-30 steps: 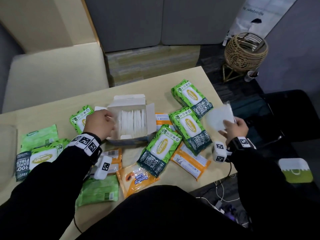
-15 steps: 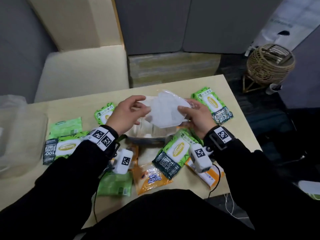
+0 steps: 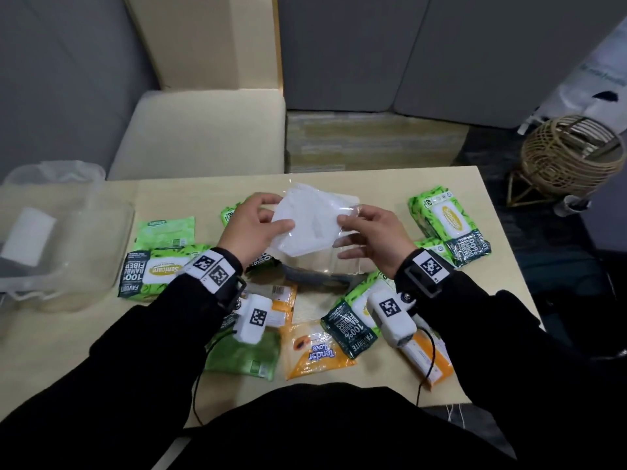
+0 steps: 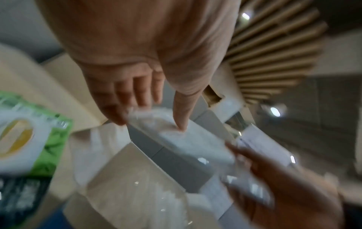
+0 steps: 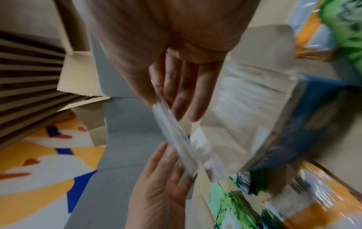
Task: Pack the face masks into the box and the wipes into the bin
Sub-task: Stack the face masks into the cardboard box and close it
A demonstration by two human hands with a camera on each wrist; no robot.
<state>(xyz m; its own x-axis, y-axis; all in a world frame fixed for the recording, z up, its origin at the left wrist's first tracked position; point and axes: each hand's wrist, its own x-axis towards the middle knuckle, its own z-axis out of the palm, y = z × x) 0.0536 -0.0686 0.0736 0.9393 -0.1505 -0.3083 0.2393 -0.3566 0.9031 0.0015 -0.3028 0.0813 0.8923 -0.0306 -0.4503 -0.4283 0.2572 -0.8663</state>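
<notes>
Nearest the person, at the table's (image 3: 390,184) front edge, lie an orange Tender Love wipes pack (image 3: 314,351), a plain green pack (image 3: 247,357) and another orange pack (image 3: 431,361) partly under the right wrist camera. Just beyond them sits a green-and-dark bamboo-fiber wipes pack (image 3: 353,320), and to the left another of the same kind (image 3: 152,271) beside a pale green pack (image 3: 166,228).

Above the middle of the table, both hands hold one white face mask (image 3: 305,225) in its clear wrapper. The left hand (image 3: 252,225) has its grip pinched on the mask's left edge, thumb on top and fingers beneath; the right hand (image 3: 373,235) pinches the right edge of the wrapper, its lower fingers extended. The mask hangs directly over the open box (image 4: 166,156), where more white masks stand in a row.

Farther right lies one more green wipes pack (image 3: 448,225). At the far left stands the clear plastic bin (image 3: 101,252), with a white item inside.
</notes>
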